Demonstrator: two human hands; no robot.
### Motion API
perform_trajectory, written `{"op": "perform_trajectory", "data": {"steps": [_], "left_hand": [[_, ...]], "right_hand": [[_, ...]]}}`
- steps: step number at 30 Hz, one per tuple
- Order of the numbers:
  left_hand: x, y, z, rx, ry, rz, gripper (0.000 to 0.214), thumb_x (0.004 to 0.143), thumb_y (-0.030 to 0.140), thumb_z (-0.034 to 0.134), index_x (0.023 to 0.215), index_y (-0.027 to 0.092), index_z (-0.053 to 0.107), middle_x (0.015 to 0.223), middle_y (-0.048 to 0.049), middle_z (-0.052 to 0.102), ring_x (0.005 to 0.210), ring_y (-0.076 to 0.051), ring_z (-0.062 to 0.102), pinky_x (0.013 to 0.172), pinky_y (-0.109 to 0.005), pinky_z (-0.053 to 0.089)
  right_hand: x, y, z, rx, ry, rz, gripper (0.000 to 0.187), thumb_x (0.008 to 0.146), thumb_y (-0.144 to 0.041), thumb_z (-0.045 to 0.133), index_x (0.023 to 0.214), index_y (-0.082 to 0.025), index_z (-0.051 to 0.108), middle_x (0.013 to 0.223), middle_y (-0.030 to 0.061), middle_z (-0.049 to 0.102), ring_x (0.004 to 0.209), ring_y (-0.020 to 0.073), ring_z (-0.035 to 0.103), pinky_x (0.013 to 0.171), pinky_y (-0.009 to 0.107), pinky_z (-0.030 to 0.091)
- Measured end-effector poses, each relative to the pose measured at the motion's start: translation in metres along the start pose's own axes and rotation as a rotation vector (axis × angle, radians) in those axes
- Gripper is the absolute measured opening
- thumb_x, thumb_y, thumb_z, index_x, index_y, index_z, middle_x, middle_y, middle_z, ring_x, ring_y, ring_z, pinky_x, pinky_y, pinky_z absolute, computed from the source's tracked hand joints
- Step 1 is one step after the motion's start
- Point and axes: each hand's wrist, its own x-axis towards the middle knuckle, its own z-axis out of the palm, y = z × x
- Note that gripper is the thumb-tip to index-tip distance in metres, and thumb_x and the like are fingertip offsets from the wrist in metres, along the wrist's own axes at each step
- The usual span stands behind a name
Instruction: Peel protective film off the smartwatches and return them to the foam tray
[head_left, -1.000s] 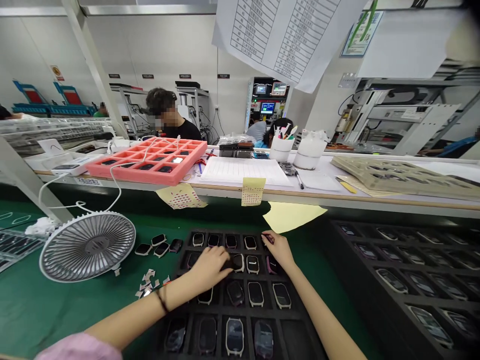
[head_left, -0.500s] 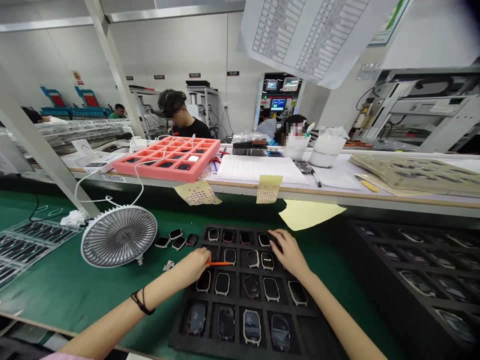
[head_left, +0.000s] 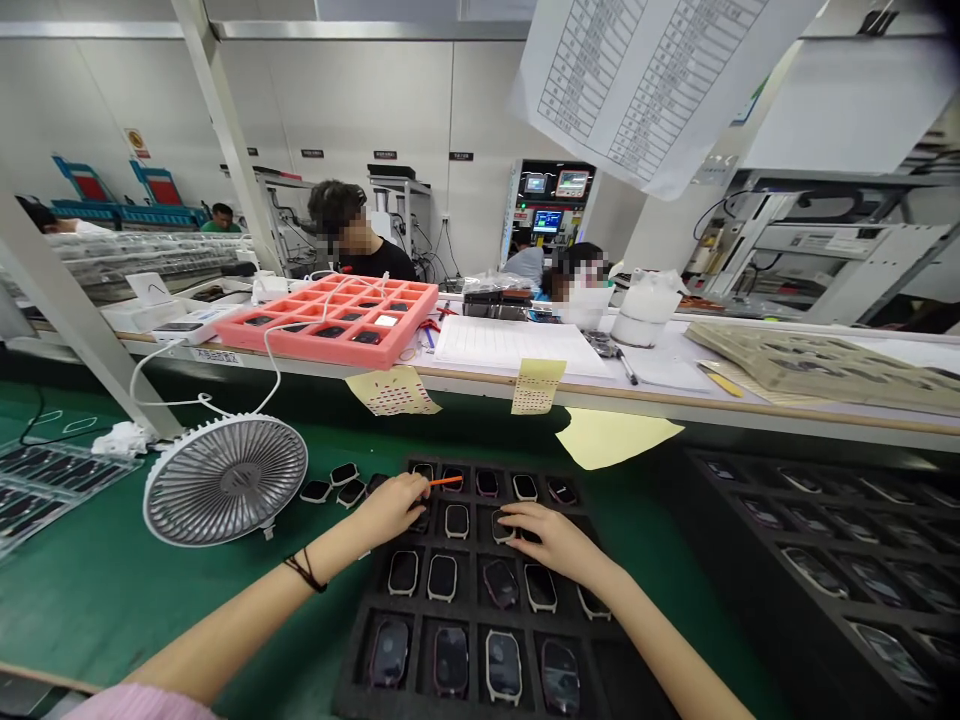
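Observation:
A black foam tray (head_left: 480, 621) with rows of smartwatches in its compartments lies in front of me. My left hand (head_left: 394, 507) is closed around a thin orange stick (head_left: 448, 481), whose tip points right over the tray's back row. My right hand (head_left: 551, 540) hovers over the second row, fingers stretched and apart. Its fingertips are at a light-framed watch (head_left: 501, 527), partly covering it; whether they grip it is not clear. Beside it, a watch (head_left: 456, 521) lies uncovered. In the back row, a watch (head_left: 561, 491) shows a lit mark on its screen.
Several loose watches (head_left: 344, 473) lie left of the tray, near a grey fan (head_left: 232, 480). Another dark tray of watches (head_left: 832, 580) stands right. On the shelf are a pink foam tray (head_left: 315, 350), paper (head_left: 517, 342) and a beige tray (head_left: 817, 365). A co-worker (head_left: 352, 235) sits beyond.
My right hand has moved left and slightly down, from the back right watches to the second row. My left hand has lifted the orange stick up toward the back row.

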Motion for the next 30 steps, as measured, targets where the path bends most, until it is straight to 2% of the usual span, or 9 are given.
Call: {"op": "perform_trajectory", "data": {"steps": [6, 12, 16, 18, 19, 22, 25, 27, 30], "left_hand": [[-0.012, -0.005, -0.007, -0.002, -0.122, 0.038, 0.035, 0.074, 0.011, 0.063, 0.108, 0.018, 0.053, 0.115, -0.0081, 0.058, 0.106, -0.025, 0.055, 0.088, -0.033, 0.044], [-0.003, -0.002, -0.011, 0.055, -0.213, 0.071, 0.03, 0.071, 0.006, 0.064, 0.098, 0.019, 0.058, 0.107, -0.0067, 0.063, 0.099, -0.025, 0.061, 0.08, -0.029, 0.048], [0.002, 0.005, -0.008, 0.136, -0.223, 0.062, 0.058, 0.069, 0.002, 0.063, 0.122, 0.02, 0.049, 0.116, -0.0111, 0.061, 0.102, -0.029, 0.061, 0.079, -0.032, 0.048], [0.005, 0.005, -0.007, 0.187, -0.23, 0.071, 0.07, 0.066, 0.004, 0.066, 0.13, 0.023, 0.043, 0.119, -0.0117, 0.059, 0.103, -0.031, 0.06, 0.079, -0.034, 0.048], [0.005, 0.005, -0.007, 0.198, -0.232, 0.076, 0.071, 0.065, 0.007, 0.067, 0.13, 0.024, 0.044, 0.119, -0.0113, 0.06, 0.102, -0.03, 0.06, 0.079, -0.034, 0.048], [0.005, -0.003, -0.009, 0.133, -0.203, 0.089, 0.058, 0.065, 0.015, 0.067, 0.12, 0.023, 0.052, 0.111, -0.0088, 0.061, 0.098, -0.028, 0.06, 0.079, -0.033, 0.048], [0.004, -0.01, -0.011, -0.004, -0.132, 0.065, 0.048, 0.063, 0.022, 0.067, 0.11, 0.021, 0.055, 0.106, -0.007, 0.06, 0.1, -0.026, 0.057, 0.081, -0.031, 0.048], [0.004, -0.01, -0.013, -0.12, -0.082, 0.033, 0.048, 0.064, 0.026, 0.067, 0.109, 0.021, 0.054, 0.105, -0.0061, 0.058, 0.101, -0.024, 0.056, 0.083, -0.03, 0.047], [0.009, 0.004, -0.01, -0.221, -0.024, 0.057, 0.048, 0.066, 0.025, 0.065, 0.112, 0.022, 0.053, 0.106, -0.0052, 0.057, 0.1, -0.022, 0.056, 0.084, -0.028, 0.047]], "right_hand": [[0.003, 0.001, 0.005, 0.025, -0.002, 0.046, 0.03, 0.082, -0.03, 0.061, 0.111, -0.025, 0.067, 0.118, 0.0071, 0.063, 0.11, 0.0281, 0.059, 0.095, 0.045, 0.048], [0.011, -0.008, 0.015, -0.155, 0.042, 0.056, 0.026, 0.083, -0.029, 0.059, 0.107, -0.02, 0.067, 0.103, 0.0094, 0.069, 0.09, 0.0286, 0.067, 0.076, 0.04, 0.055], [0.02, -0.027, 0.018, -0.244, 0.036, 0.039, 0.019, 0.085, -0.023, 0.053, 0.093, -0.019, 0.069, 0.082, 0.0098, 0.071, 0.073, 0.0264, 0.067, 0.066, 0.037, 0.052], [0.026, -0.045, 0.022, -0.256, 0.032, -0.025, 0.022, 0.088, -0.021, 0.047, 0.093, -0.017, 0.068, 0.078, 0.0102, 0.07, 0.072, 0.0254, 0.065, 0.068, 0.037, 0.05], [0.028, -0.057, 0.026, -0.269, 0.03, -0.104, 0.024, 0.09, -0.021, 0.045, 0.095, -0.017, 0.067, 0.08, 0.0106, 0.069, 0.073, 0.0248, 0.065, 0.069, 0.037, 0.049], [0.032, -0.093, 0.045, -0.241, -0.034, -0.422, 0.024, 0.09, -0.023, 0.044, 0.102, -0.015, 0.063, 0.088, 0.0106, 0.067, 0.082, 0.0219, 0.062, 0.08, 0.036, 0.048], [0.031, -0.117, 0.064, -0.207, -0.148, -0.669, 0.028, 0.091, -0.03, 0.046, 0.111, -0.015, 0.059, 0.114, 0.012, 0.061, 0.108, 0.0225, 0.054, 0.099, 0.036, 0.039], [0.028, -0.121, 0.071, -0.185, -0.191, -0.693, 0.033, 0.094, -0.03, 0.04, 0.121, -0.017, 0.054, 0.13, 0.01, 0.051, 0.124, 0.0218, 0.043, 0.107, 0.035, 0.03], [0.026, -0.116, 0.073, -0.136, -0.257, -0.658, 0.037, 0.098, -0.031, 0.032, 0.128, -0.016, 0.049, 0.139, 0.0068, 0.044, 0.131, 0.0177, 0.034, 0.113, 0.033, 0.021]]}}
